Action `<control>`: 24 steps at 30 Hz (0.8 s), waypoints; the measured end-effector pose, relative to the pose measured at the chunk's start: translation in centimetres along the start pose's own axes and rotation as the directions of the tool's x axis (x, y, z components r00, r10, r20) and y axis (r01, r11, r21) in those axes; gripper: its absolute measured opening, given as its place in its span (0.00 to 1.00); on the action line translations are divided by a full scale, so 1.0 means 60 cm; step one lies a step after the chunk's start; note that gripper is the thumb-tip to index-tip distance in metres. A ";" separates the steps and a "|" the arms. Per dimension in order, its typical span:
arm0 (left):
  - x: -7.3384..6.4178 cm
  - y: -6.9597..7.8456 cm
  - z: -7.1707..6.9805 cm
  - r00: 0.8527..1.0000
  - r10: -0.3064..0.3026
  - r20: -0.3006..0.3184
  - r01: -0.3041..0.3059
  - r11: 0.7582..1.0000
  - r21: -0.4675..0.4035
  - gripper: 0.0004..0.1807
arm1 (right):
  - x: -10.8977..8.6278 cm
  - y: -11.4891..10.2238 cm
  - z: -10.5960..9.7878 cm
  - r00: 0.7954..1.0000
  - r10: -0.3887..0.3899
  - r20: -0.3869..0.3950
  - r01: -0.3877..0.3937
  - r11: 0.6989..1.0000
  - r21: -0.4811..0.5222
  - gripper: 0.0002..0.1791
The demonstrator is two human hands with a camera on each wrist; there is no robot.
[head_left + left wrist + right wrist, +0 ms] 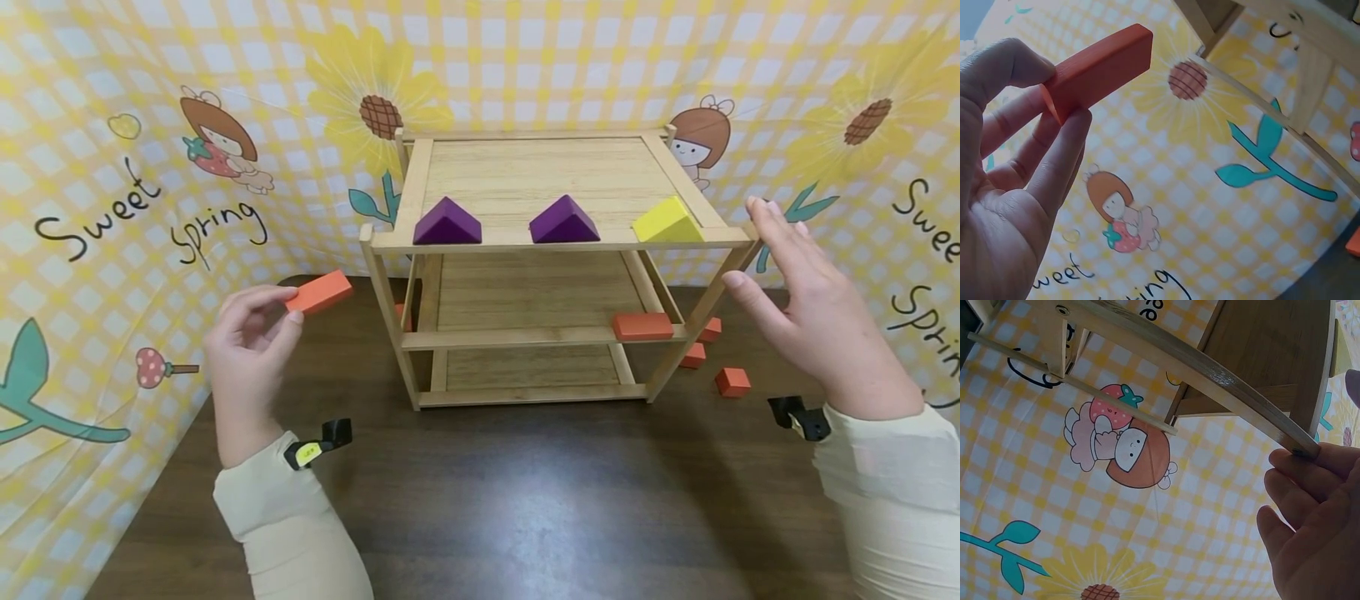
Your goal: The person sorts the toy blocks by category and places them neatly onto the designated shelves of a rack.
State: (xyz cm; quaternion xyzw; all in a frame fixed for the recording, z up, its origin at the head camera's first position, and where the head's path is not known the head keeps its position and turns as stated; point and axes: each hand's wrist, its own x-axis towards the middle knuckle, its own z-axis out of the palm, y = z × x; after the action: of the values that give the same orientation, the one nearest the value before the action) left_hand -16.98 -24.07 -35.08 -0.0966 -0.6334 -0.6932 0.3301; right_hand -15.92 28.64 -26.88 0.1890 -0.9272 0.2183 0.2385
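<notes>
Left of the wooden shelf, my left hand [247, 350] pinches one end of an orange-red rectangular block [321, 292] between thumb and fingertips. The left wrist view shows the block [1104, 69] tilted up in the air, its far end pointing toward the rack. My right hand [828, 325] is at the front right corner of the three-tier shelf [517, 171], fingers fairly straight and thumb spread. In the right wrist view its fingertips rest at the post's top end. Along the top tier's front edge sit two purple triangular blocks [447, 223] and a yellow one [666, 221].
Another orange-red block [642, 326] lies on the middle tier's front rail, toward the right. Several orange-red blocks [732, 382] are on the dark floor right of the shelf. One more [405, 317] shows behind the left post. A yellow checked cloth [540, 58] hangs behind.
</notes>
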 end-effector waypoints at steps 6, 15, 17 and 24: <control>-0.004 0.021 0.006 0.999 0.032 0.022 -0.031 0.998 -0.046 0.14 | 0.001 0.001 0.001 1.000 -0.009 -0.007 0.009 1.000 0.005 0.38; -0.015 0.046 0.021 0.993 0.103 0.064 -0.096 0.990 -0.099 0.13 | 0.000 0.001 0.000 1.000 0.011 0.002 -0.011 1.000 0.000 0.39; -0.018 0.052 0.025 0.992 0.105 0.075 -0.096 0.989 -0.117 0.13 | 0.000 0.000 -0.001 1.000 0.014 0.004 -0.014 1.000 0.000 0.39; -0.027 0.071 0.045 0.974 0.162 0.158 -0.136 0.977 -0.165 0.14 | 0.001 0.000 0.000 1.000 0.005 0.001 -0.005 1.000 0.001 0.38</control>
State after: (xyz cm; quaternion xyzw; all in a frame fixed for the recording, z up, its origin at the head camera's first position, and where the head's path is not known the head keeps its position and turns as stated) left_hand -14.05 -20.90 -31.98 -0.2278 -0.5952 -0.7022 0.3175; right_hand -15.94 28.63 -26.83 0.1870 -0.9278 0.2190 0.2372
